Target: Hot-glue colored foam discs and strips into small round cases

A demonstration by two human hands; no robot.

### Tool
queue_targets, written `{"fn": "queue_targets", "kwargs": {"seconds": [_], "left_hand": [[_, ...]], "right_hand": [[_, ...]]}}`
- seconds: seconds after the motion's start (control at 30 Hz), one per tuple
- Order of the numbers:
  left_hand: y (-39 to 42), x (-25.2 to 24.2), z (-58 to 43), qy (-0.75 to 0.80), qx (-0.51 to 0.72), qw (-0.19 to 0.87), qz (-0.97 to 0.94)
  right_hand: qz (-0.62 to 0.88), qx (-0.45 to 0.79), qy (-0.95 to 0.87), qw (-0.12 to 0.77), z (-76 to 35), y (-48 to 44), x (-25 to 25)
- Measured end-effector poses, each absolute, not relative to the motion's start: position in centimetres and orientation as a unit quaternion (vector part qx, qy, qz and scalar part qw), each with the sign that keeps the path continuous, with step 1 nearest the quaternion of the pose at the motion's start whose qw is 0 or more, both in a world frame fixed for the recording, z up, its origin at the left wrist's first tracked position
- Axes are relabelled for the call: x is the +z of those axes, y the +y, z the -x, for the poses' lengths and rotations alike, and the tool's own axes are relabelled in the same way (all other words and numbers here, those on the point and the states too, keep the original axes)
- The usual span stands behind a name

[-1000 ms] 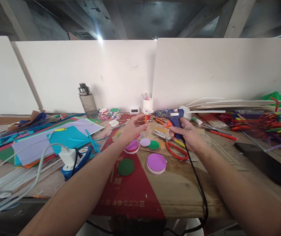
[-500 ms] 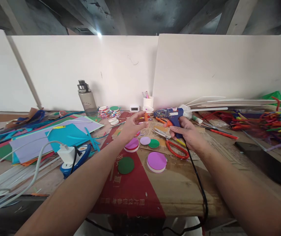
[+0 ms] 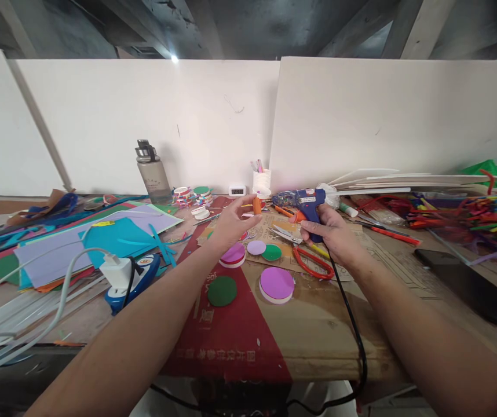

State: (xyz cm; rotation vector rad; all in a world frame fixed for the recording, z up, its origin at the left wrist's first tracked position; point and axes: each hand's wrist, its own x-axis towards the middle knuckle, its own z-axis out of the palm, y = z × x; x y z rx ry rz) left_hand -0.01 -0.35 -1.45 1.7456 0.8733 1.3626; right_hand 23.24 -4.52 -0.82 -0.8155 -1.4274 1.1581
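My right hand is wrapped round the handle of a blue hot glue gun, whose orange nozzle points left. Its black cord runs down over the table's front edge. My left hand pinches a small orange piece between thumb and fingers, a short way left of the nozzle. Below the hands lie foam discs: a big purple one, a green one, a magenta one, and small lilac and green ones. Red-handled scissors lie under my right hand.
Coloured foam sheets and a white charger on a blue device fill the left. A water bottle, small clock and white cup stand at the back wall. Pipe cleaners and a dark phone lie right.
My left hand has lifted the orange piece slightly and brought it nearer the glue gun nozzle. The view has tilted down a little. My right hand keeps its grip.
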Motion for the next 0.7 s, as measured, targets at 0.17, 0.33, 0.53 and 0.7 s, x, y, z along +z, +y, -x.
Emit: {"fn": "queue_targets", "kwargs": {"seconds": [0.17,0.33,0.53,0.7], "left_hand": [[-0.22,-1.57,0.04,0.343,0.53,0.367,-0.683],[-0.23,-1.48,0.0,0.347,0.526,0.355,-0.69],[-0.53,-1.29,-0.11,0.363,0.523,0.346,-0.689],[-0.7,-1.28,-0.13,0.364,0.521,0.341,-0.693]], "right_hand": [[0.344,0.484,-0.6,0.536,-23.15,-4.6,-0.69],[0.351,0.469,-0.611,0.533,-23.17,-4.49,-0.8],[0.363,0.45,-0.619,0.531,-23.13,-4.72,-0.63],[0.364,0.436,-0.624,0.537,-22.93,-4.87,-0.59]]}}
